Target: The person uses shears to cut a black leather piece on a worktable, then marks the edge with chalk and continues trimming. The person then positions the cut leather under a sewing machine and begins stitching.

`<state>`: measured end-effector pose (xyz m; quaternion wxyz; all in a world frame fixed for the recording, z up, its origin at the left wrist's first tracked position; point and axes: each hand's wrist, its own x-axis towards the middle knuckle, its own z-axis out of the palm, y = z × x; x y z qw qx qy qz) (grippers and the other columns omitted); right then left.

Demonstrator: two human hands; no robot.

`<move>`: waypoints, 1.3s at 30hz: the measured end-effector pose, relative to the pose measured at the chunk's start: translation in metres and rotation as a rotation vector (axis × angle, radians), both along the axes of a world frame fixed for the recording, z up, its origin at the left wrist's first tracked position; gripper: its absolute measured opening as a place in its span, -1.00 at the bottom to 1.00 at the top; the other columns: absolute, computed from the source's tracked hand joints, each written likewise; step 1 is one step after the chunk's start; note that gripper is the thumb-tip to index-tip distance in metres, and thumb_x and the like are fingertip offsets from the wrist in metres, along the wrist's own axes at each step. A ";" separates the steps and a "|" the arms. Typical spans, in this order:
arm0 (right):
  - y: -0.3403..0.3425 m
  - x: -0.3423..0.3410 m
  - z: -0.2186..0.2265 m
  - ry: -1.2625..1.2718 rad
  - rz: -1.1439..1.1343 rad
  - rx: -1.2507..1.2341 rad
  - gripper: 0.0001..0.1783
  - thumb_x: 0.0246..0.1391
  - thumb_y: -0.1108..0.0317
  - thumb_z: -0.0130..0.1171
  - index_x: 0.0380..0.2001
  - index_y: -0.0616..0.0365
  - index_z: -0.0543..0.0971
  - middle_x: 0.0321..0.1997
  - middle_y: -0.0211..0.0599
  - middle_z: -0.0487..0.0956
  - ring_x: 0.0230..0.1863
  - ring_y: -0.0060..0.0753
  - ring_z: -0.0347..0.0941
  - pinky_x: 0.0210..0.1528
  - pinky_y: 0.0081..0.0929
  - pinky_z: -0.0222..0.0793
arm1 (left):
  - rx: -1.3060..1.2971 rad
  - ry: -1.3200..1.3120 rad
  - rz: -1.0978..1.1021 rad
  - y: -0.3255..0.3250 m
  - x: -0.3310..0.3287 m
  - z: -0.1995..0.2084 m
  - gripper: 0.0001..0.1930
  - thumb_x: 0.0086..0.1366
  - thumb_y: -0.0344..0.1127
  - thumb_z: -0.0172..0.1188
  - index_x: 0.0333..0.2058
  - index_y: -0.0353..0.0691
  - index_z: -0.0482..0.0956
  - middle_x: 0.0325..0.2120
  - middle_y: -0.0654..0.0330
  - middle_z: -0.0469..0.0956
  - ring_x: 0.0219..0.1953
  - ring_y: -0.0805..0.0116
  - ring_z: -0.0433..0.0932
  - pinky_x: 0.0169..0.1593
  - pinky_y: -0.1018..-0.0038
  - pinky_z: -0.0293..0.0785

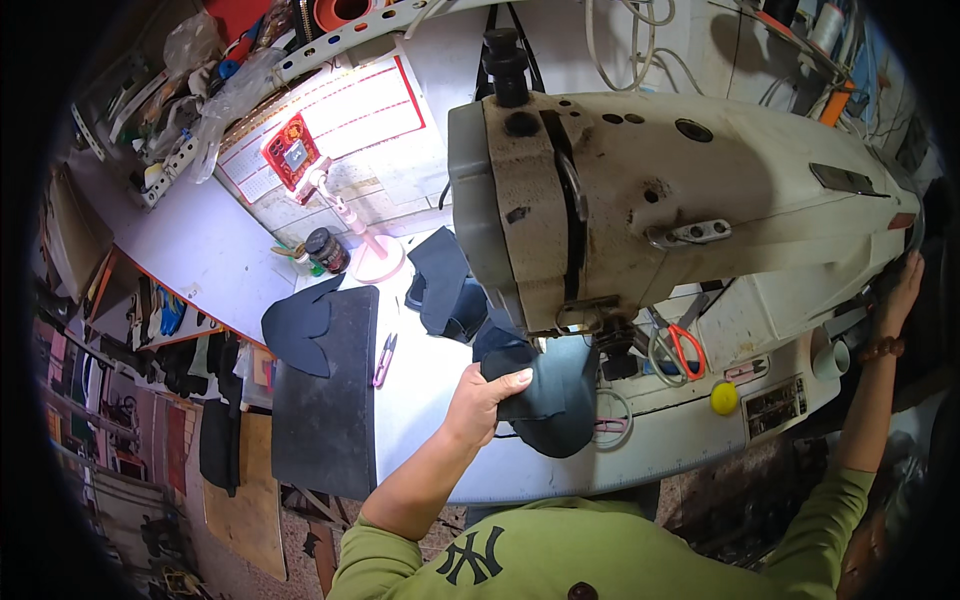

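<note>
A large off-white sewing machine [660,190] stretches across the right half of the table. Under its needle area lies a dark blue-black sewn piece [555,425], leather or fabric, I cannot tell which. My left hand [478,402] grips its left edge, thumb on top and fingers underneath. At the machine's far right end, my right hand [903,292] is at the handwheel [917,225], fingers curled against the rim and partly hidden. More dark cut pieces [440,285] lie bunched behind my left hand. The needle tip is hidden behind the machine head.
Orange-handled scissors [688,350], a yellow round object [724,398] and a cup [830,360] sit right of the piece. Pink thread snips [385,360] lie beside a black mat [322,400] bearing a scalloped dark piece [300,325]. Behind stands a pink lamp [375,260].
</note>
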<state>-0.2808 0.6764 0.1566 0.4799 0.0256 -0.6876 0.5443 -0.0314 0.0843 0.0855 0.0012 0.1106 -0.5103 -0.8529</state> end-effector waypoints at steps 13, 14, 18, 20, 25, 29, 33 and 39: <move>-0.115 0.095 -0.033 0.113 -0.142 0.118 -0.47 0.38 0.20 -0.13 0.27 0.32 0.23 0.30 -0.08 0.34 0.24 -0.25 0.33 0.26 -0.34 0.22 | 0.099 -0.077 0.013 -0.002 0.001 0.005 -0.81 0.18 -0.47 0.26 -0.21 -0.37 0.57 -0.36 0.16 0.65 -0.35 0.39 0.65 -0.17 0.46 0.61; -0.123 0.102 -0.041 0.134 -0.137 0.193 -0.48 0.38 0.24 -0.14 0.27 0.34 0.23 0.32 -0.07 0.32 0.27 -0.21 0.31 0.30 -0.31 0.19 | 0.118 -0.054 0.005 -0.001 0.001 0.004 -0.81 0.18 -0.47 0.26 -0.21 -0.37 0.57 -0.36 0.16 0.65 -0.35 0.39 0.65 -0.17 0.46 0.60; -0.146 0.122 -0.061 0.168 -0.240 0.505 -0.44 0.34 0.20 -0.12 0.28 0.33 0.22 0.36 -0.01 0.26 0.34 -0.08 0.21 0.36 -0.22 0.10 | 0.107 -0.024 0.020 0.000 -0.001 0.002 -0.80 0.18 -0.48 0.26 -0.20 -0.35 0.57 -0.35 0.19 0.64 -0.34 0.41 0.64 -0.18 0.48 0.59; -0.153 0.128 -0.065 0.172 -0.249 0.608 -0.42 0.33 0.15 -0.11 0.27 0.33 0.23 0.36 0.00 0.25 0.35 -0.05 0.20 0.36 -0.20 0.09 | 0.107 -0.009 0.022 -0.001 -0.002 0.002 -0.80 0.18 -0.47 0.27 -0.20 -0.35 0.57 -0.34 0.20 0.64 -0.34 0.42 0.63 -0.18 0.48 0.59; -0.158 0.135 -0.065 0.122 -0.204 0.719 -0.43 0.32 0.10 -0.10 0.22 0.29 0.30 0.34 -0.01 0.30 0.33 0.01 0.21 0.39 -0.12 0.02 | 0.066 -0.029 0.028 -0.002 -0.003 0.003 -0.79 0.17 -0.47 0.28 -0.19 -0.32 0.56 -0.34 0.22 0.63 -0.33 0.44 0.62 -0.17 0.49 0.57; -0.155 0.135 -0.061 0.080 -0.224 0.865 -0.45 0.32 0.06 -0.15 0.18 0.26 0.36 0.27 -0.06 0.39 0.33 0.01 0.23 0.41 -0.02 -0.06 | 0.083 -0.032 0.020 -0.003 -0.004 0.004 -0.79 0.17 -0.47 0.27 -0.20 -0.32 0.56 -0.34 0.22 0.62 -0.34 0.44 0.62 -0.18 0.50 0.57; -0.153 0.136 -0.058 0.047 -0.240 0.921 -0.46 0.33 0.04 -0.16 0.15 0.24 0.39 0.23 -0.10 0.43 0.32 0.00 0.24 0.42 0.02 -0.09 | 0.071 -0.036 0.023 -0.003 -0.005 0.005 -0.80 0.16 -0.48 0.27 -0.21 -0.32 0.56 -0.35 0.23 0.62 -0.34 0.44 0.61 -0.18 0.50 0.57; -0.152 0.133 -0.068 0.052 -0.239 0.878 -0.47 0.33 0.06 -0.15 0.15 0.23 0.39 0.24 -0.13 0.43 0.35 0.02 0.21 0.42 0.03 -0.11 | 0.057 -0.055 0.025 -0.004 -0.005 0.006 -0.81 0.16 -0.49 0.27 -0.22 -0.32 0.56 -0.35 0.24 0.62 -0.33 0.44 0.61 -0.16 0.50 0.56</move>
